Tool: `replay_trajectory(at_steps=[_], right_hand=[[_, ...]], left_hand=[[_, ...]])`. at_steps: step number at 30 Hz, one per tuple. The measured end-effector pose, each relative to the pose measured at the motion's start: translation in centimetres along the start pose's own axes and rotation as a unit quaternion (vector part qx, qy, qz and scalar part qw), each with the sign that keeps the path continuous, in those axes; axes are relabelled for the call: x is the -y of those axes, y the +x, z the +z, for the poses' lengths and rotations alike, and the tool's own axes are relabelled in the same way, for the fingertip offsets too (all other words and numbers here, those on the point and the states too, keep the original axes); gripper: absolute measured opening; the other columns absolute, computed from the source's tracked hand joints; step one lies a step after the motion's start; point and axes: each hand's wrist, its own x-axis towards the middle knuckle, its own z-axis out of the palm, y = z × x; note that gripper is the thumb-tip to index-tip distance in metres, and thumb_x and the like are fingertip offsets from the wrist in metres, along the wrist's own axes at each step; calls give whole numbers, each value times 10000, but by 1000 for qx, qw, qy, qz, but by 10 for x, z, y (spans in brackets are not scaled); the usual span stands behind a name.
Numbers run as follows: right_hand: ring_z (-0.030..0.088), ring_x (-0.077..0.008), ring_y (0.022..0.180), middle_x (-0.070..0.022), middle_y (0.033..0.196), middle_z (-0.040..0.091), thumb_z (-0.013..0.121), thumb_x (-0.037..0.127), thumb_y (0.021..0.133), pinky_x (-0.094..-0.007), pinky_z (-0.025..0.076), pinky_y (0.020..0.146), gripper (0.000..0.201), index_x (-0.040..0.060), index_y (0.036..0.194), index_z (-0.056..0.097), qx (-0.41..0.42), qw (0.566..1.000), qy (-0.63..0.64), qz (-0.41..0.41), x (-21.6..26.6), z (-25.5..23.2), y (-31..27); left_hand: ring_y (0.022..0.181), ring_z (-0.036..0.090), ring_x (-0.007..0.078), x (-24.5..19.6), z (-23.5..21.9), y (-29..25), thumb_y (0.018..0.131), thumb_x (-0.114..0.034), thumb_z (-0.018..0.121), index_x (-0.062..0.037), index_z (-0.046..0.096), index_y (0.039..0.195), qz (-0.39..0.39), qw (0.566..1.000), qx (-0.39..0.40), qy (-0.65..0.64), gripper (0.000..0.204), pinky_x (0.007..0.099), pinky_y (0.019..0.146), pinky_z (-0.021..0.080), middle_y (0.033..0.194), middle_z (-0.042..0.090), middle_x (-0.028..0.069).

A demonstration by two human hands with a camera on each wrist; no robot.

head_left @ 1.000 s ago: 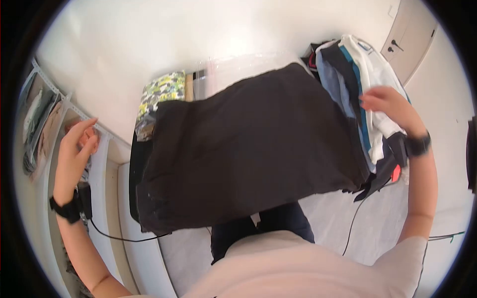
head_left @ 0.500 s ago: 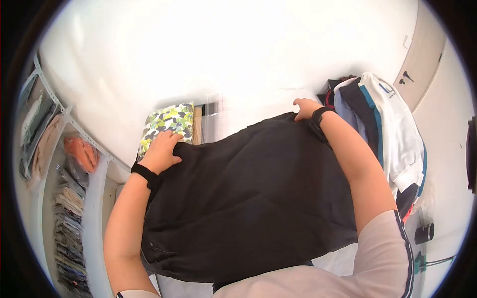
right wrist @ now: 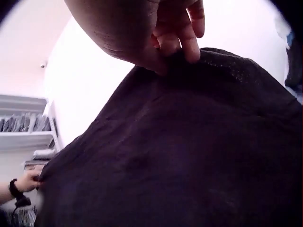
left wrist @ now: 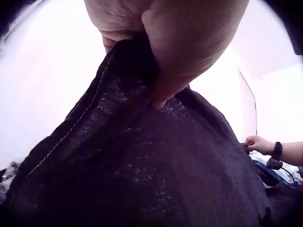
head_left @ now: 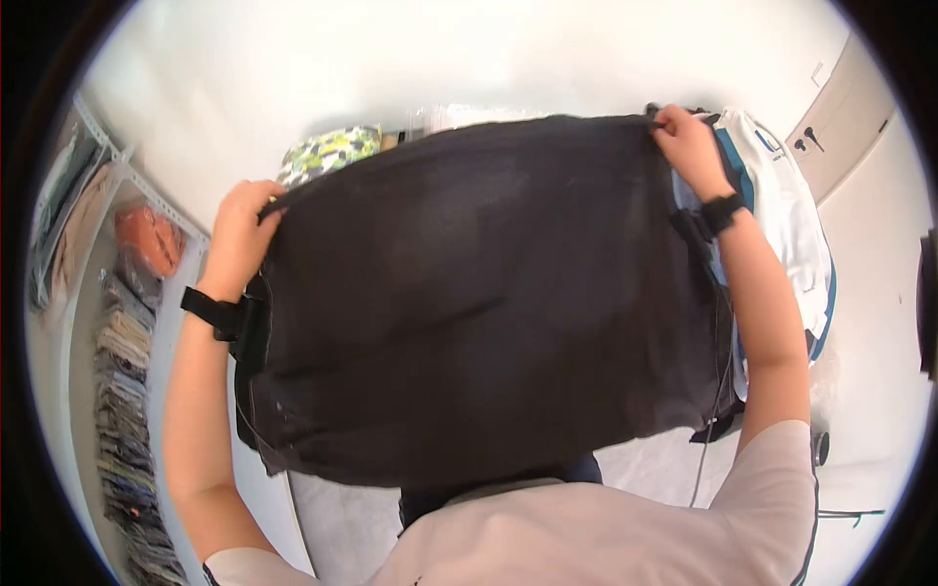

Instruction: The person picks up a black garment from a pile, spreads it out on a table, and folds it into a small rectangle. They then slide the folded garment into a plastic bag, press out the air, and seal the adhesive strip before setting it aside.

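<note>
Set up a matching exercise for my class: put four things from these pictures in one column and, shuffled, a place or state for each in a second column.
Things
1. dark garment
2. floral-print bundle
3. heap of clothes
4. shelf rack

Places or states
A. far left, holding folded stacks
B. held up by both hands
C. peeking out behind the garment's top edge
D. piled at the right

Pairs: 1-B, 2-C, 3-D, 4-A
</note>
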Motion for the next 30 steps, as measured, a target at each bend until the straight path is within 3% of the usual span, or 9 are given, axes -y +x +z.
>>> replay_trajectory(at_steps=[2,6,8,10,12,16,21,24,30], right_hand=[[600,-321,684,-156,718,601,622,101,783,-372,458,615,135,29,880,563,-34,999,0,-27,26,-31,-34],[538,-252,570,-129,605,496,631,11,743,-344,405,537,125,15,795,518,95,994,0,-62,53,-74,-107],[566,-203,591,-102,636,538,664,27,719,-306,449,583,141,18,755,528,307,946,94,-57,63,-92,-137],[606,-179,648,-82,695,609,709,76,728,-275,458,599,163,25,854,619,566,820,84,3,68,-111,-149],[611,-172,649,-83,683,626,708,94,751,-268,461,602,174,18,884,624,587,807,65,22,71,-113,-151],[593,-113,683,-63,729,634,663,88,786,-274,470,628,149,5,899,613,426,897,119,11,58,-82,-135],[635,-219,783,-140,861,654,672,274,816,-307,498,706,352,-14,1009,607,267,960,79,2,53,8,-97],[608,-386,945,-266,981,630,651,503,762,-403,481,826,646,-64,1063,582,275,961,8,30,65,58,-75],[635,-353,756,-232,795,650,643,324,701,-407,492,710,378,-27,838,672,381,924,-7,-20,61,49,-27]], left_hand=[[750,533,317,-17,-23,-16,680,37,646,-34,580,890,-30,999,8,12,231,381,693,423,764,539,134],[712,487,276,-33,-42,-65,654,76,618,-33,530,839,-66,995,73,-32,233,363,651,395,737,467,104],[722,487,277,-37,-40,-92,624,91,625,-32,509,820,-59,986,140,-64,258,358,646,397,746,465,101],[726,490,275,-45,-41,-108,613,99,616,-34,504,812,-83,959,265,-60,265,347,648,404,753,474,100],[728,490,274,-42,-30,-121,611,103,609,-37,502,809,-78,952,288,-70,264,343,647,406,750,473,99],[726,486,269,-45,-32,-118,604,113,580,-38,489,792,-120,957,248,-88,258,339,646,405,734,458,100],[710,478,263,-48,-40,-105,576,125,556,-23,465,772,-130,964,217,-80,262,339,633,396,722,441,104],[702,485,265,-45,-35,-109,575,127,562,-23,467,757,-131,955,252,-87,254,343,624,398,713,445,105],[700,477,270,-50,-45,-105,575,127,560,-16,464,750,-133,952,259,-90,246,345,631,393,702,449,99]])
